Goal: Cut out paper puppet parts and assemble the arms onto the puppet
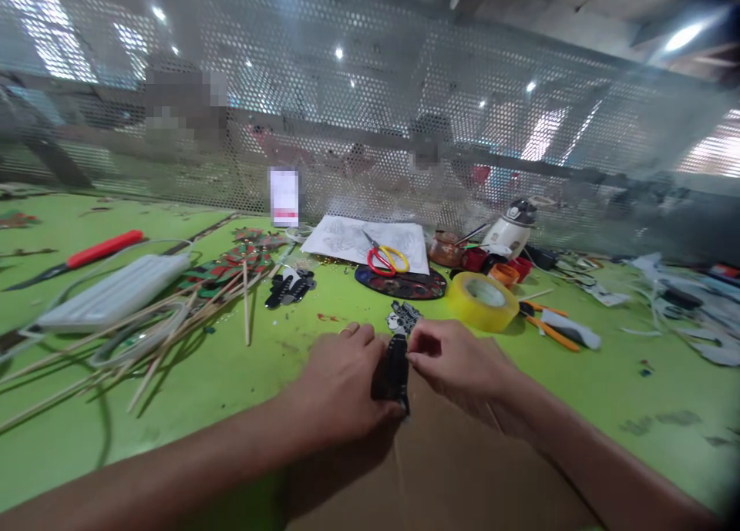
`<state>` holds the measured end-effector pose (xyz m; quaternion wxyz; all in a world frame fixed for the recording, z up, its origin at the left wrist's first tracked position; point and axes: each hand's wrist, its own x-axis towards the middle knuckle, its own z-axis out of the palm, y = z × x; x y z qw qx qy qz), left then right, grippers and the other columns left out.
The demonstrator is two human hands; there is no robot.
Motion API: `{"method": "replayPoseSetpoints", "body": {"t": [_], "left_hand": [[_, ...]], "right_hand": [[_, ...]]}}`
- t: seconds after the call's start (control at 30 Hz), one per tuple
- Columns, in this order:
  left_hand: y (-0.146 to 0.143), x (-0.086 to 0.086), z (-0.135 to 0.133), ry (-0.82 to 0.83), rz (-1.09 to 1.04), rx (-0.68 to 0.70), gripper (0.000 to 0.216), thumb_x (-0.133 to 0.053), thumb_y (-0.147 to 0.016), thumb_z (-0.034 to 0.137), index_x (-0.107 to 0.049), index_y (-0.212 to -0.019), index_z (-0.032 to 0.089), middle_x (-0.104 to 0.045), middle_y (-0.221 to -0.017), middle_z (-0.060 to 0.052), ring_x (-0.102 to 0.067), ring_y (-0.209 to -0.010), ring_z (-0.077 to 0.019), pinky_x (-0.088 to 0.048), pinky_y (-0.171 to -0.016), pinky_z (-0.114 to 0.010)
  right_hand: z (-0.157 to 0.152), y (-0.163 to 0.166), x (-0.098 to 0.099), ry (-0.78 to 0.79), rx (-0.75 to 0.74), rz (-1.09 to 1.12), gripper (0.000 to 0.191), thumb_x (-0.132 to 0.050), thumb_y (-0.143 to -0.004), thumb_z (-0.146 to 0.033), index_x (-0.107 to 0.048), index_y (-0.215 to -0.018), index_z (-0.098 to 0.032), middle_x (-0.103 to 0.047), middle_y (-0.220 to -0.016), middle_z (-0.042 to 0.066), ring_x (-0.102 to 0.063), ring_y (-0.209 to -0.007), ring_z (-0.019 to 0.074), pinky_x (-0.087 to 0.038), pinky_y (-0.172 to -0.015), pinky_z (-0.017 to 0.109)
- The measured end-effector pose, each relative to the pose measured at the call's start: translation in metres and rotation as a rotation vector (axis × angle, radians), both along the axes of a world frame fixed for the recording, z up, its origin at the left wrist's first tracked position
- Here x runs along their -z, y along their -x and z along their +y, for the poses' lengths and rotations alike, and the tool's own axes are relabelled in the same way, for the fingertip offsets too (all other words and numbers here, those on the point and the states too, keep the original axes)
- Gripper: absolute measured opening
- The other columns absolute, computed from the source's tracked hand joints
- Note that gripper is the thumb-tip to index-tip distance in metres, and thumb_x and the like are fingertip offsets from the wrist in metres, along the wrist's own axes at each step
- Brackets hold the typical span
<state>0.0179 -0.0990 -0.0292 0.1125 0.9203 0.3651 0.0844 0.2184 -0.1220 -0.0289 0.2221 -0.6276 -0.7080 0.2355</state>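
Both my hands meet over a brown cardboard sheet (451, 469) at the near edge of the green table. My left hand (341, 384) is closed round the lower part of a small black cut-out figure (396, 365). My right hand (456, 361) pinches the figure's upper side with thumb and forefinger. The figure's black-and-white patterned top (403, 315) sticks out beyond my fingers.
A yellow tape roll (482, 300) lies just beyond my right hand, with orange-handled pliers (549, 327) to its right. Red-and-yellow scissors (385, 257) rest on a drawing sheet (347, 238). Bamboo sticks (173, 331), a white flat box (116, 288) and a red-handled tool (98, 250) lie left. A perforated metal screen (370, 115) closes the back.
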Motion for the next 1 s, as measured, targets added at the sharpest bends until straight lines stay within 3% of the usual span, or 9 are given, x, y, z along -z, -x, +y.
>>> {"method": "replayPoseSetpoints", "body": {"t": [0.13,0.4,0.5,0.6,0.77,0.87,1.0], "left_hand": [[-0.005,0.004,0.000,0.041,0.009,-0.027,0.044,-0.072,-0.067,0.051,-0.063,-0.097,0.019,-0.063,-0.095,-0.009,-0.058,-0.089,-0.0315,-0.043,-0.075,-0.041],[-0.006,0.012,0.000,0.037,-0.084,-0.063,0.041,-0.075,-0.063,0.043,-0.061,-0.095,0.021,-0.066,-0.091,-0.005,-0.058,-0.080,-0.0268,-0.036,-0.066,-0.034],[-0.007,0.016,-0.001,0.219,-0.252,-0.098,0.035,-0.075,-0.064,0.028,-0.062,-0.096,0.021,-0.068,-0.086,-0.003,-0.059,-0.079,-0.0230,-0.036,-0.065,-0.030],[-0.008,0.023,0.007,0.531,-0.555,-0.151,0.036,-0.071,-0.063,0.014,-0.061,-0.098,0.019,-0.068,-0.078,0.000,-0.061,-0.074,-0.0181,-0.039,-0.065,-0.026],[-0.007,0.025,0.018,1.078,-1.057,-0.257,0.060,-0.082,-0.057,0.018,-0.057,-0.111,0.015,-0.068,-0.073,0.000,-0.062,-0.066,-0.0150,-0.043,-0.067,-0.027],[-0.007,0.021,0.016,1.183,-1.155,-0.306,0.057,-0.084,-0.056,0.019,-0.060,-0.107,0.013,-0.071,-0.078,-0.004,-0.062,-0.066,-0.0142,-0.044,-0.068,-0.027],[-0.008,0.016,0.011,1.175,-1.232,-0.328,0.041,-0.085,-0.054,0.020,-0.065,-0.088,0.012,-0.072,-0.080,-0.005,-0.063,-0.069,-0.0149,-0.046,-0.070,-0.027]], "right_hand": [[0.002,-0.001,-0.002,-0.044,0.138,-0.002,0.011,-0.058,-0.071,-0.008,-0.064,-0.066,-0.017,-0.064,-0.066,0.002,-0.051,-0.061,0.0150,-0.033,-0.056,0.026],[0.010,-0.009,0.008,0.074,0.125,0.321,0.006,-0.061,-0.069,-0.015,-0.067,-0.070,-0.015,-0.065,-0.063,0.001,-0.055,-0.057,0.0128,-0.041,-0.054,0.024],[0.009,-0.004,0.015,0.121,0.170,0.470,0.008,-0.060,-0.071,-0.021,-0.064,-0.072,-0.015,-0.063,-0.061,0.001,-0.055,-0.050,0.0113,-0.043,-0.049,0.024],[0.008,0.000,0.019,0.111,0.206,0.592,0.013,-0.061,-0.073,-0.029,-0.061,-0.077,-0.016,-0.066,-0.069,0.003,-0.060,-0.054,0.0127,-0.048,-0.052,0.025],[0.006,0.002,0.009,-0.065,0.230,0.708,0.022,-0.068,-0.073,-0.036,-0.062,-0.080,-0.016,-0.067,-0.070,0.003,-0.062,-0.059,0.0137,-0.048,-0.054,0.025],[-0.002,0.008,0.001,-0.098,0.185,0.719,0.021,-0.067,-0.074,-0.036,-0.060,-0.077,-0.017,-0.063,-0.063,0.000,-0.058,-0.056,0.0124,-0.048,-0.055,0.025],[-0.012,0.021,0.001,-0.044,0.105,0.673,0.017,-0.065,-0.077,-0.033,-0.059,-0.075,-0.017,-0.058,-0.060,-0.002,-0.053,-0.054,0.0115,-0.044,-0.052,0.024]]}}
